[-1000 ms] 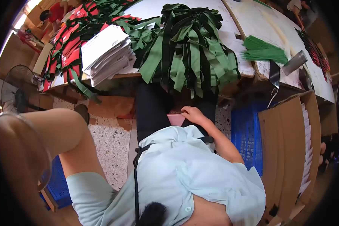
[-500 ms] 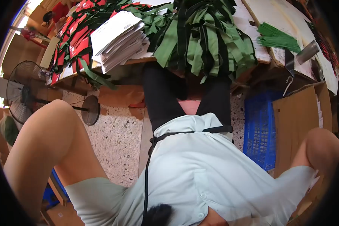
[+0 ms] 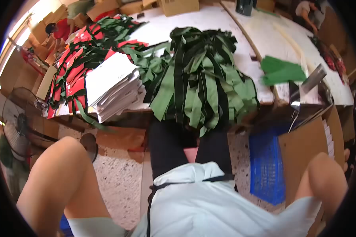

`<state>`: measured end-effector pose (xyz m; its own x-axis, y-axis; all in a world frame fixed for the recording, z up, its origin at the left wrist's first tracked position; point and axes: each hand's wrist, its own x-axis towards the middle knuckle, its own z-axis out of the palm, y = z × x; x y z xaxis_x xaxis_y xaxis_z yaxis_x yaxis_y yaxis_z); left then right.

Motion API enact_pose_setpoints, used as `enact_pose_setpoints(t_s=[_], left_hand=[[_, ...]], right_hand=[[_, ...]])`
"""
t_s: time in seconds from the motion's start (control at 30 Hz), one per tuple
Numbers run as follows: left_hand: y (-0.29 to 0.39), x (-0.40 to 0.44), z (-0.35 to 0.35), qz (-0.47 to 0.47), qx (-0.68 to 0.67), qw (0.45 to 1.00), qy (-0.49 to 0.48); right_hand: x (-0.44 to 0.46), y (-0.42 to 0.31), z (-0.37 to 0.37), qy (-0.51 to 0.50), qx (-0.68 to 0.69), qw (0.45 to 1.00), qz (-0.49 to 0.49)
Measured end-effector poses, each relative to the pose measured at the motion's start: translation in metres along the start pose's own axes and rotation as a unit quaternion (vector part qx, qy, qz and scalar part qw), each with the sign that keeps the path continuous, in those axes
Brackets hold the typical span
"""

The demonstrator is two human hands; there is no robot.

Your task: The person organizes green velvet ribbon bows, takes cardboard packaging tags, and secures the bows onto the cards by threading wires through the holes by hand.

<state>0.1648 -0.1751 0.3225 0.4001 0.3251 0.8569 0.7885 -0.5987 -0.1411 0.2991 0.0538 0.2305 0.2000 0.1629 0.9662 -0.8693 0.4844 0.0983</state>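
Note:
Neither of my hands shows; both arms are bent at the elbows, at the left and right edges, with the hands out of view. In front of me a large bundle of green and black fabric strips (image 3: 203, 79) hangs over the table's front edge. Left of it lies a stack of white cards or papers (image 3: 112, 85). Red pieces with dark green strips (image 3: 77, 77) are heaped farther left. A bunch of thin green strands (image 3: 283, 71) lies to the right, beside a grey metal cylinder (image 3: 314, 78).
A blue crate (image 3: 267, 170) and a cardboard box (image 3: 304, 150) stand at the right. A fan (image 3: 19, 122) is at the left. Two other people (image 3: 62, 29) (image 3: 306, 14) are at the far left and far right. Another carton (image 3: 180, 6) sits at the back.
My hand, seen near my lap a second ago, has left the view as that arm bent outward. The camera view has tilted up, showing more of the table's back.

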Motion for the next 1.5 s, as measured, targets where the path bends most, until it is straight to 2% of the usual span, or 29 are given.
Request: enact_pose_setpoints(t_s=[0.2,0.53,0.67,0.73,0.77,0.8,0.83,0.87,0.9,0.93,0.97,1.03,1.1,1.13,1.2,1.27,1.3,1.37,1.47,1.5], left_hand=[[-0.056,0.001,0.01,-0.047,-0.04,0.998,0.026],[-0.14,-0.026,0.055,-0.033,-0.115,0.99,0.079],[-0.164,-0.028,0.064,-0.056,-0.157,0.976,0.138],[-0.17,-0.035,0.071,-0.058,-0.185,0.964,0.183],[-0.176,-0.046,0.079,-0.097,-0.2,0.95,0.217],[-0.187,-0.06,0.094,-0.149,-0.21,0.936,0.241],[-0.201,-0.087,0.118,-0.261,-0.196,0.915,0.238],[-0.226,-0.121,0.15,-0.395,-0.068,0.906,0.136],[-0.246,-0.151,0.179,-0.515,0.066,0.854,0.029],[-0.261,-0.171,0.212,-0.583,0.053,0.81,0.024],[-0.278,-0.204,0.238,-0.55,0.13,0.825,-0.021],[-0.303,-0.241,0.256,-0.545,0.218,0.801,-0.12],[-0.325,-0.275,0.254,-0.615,0.107,0.776,-0.09],[-0.332,-0.282,0.246,-0.632,0.073,0.768,-0.066],[-0.342,-0.294,0.234,-0.663,0.002,0.749,-0.004],[-0.359,-0.323,0.23,-0.685,-0.09,0.722,0.048],[-0.364,-0.329,0.228,-0.663,-0.067,0.743,0.058],[-0.365,-0.335,0.221,-0.673,-0.108,0.729,0.068],[-0.35,-0.343,0.211,-0.682,-0.171,0.706,0.085],[-0.341,-0.338,0.202,-0.694,-0.195,0.689,0.077]], right_hand=[[0.014,0.041,-0.016,0.009,-0.075,0.997,-0.005],[0.007,0.096,-0.053,0.005,-0.169,0.981,-0.091],[0.031,0.11,-0.066,0.025,-0.267,0.953,-0.145],[0.042,0.122,-0.073,0.074,-0.35,0.916,-0.183],[0.039,0.132,-0.08,0.078,-0.378,0.909,-0.157],[0.018,0.151,-0.084,0.027,-0.372,0.924,-0.088],[-0.003,0.171,-0.088,-0.021,-0.369,0.929,-0.018],[-0.038,0.202,-0.095,-0.117,-0.348,0.919,0.143],[-0.066,0.229,-0.094,-0.17,-0.317,0.899,0.249],[-0.094,0.257,-0.093,-0.219,-0.295,0.861,0.351],[-0.12,0.281,-0.089,-0.262,-0.347,0.841,0.322],[-0.165,0.321,-0.085,-0.281,-0.364,0.807,0.37],[-0.196,0.357,-0.083,-0.336,-0.448,0.757,0.338],[-0.212,0.376,-0.089,-0.362,-0.467,0.726,0.351],[-0.235,0.407,-0.092,-0.35,-0.495,0.672,0.424],[-0.244,0.423,-0.097,-0.329,-0.447,0.669,0.494],[-0.243,0.425,-0.096,-0.326,-0.421,0.673,0.514],[-0.24,0.416,-0.095,-0.339,-0.434,0.652,0.521],[-0.24,0.385,-0.088,-0.338,-0.412,0.668,0.519],[-0.237,0.372,-0.082,-0.354,-0.416,0.656,0.521]])
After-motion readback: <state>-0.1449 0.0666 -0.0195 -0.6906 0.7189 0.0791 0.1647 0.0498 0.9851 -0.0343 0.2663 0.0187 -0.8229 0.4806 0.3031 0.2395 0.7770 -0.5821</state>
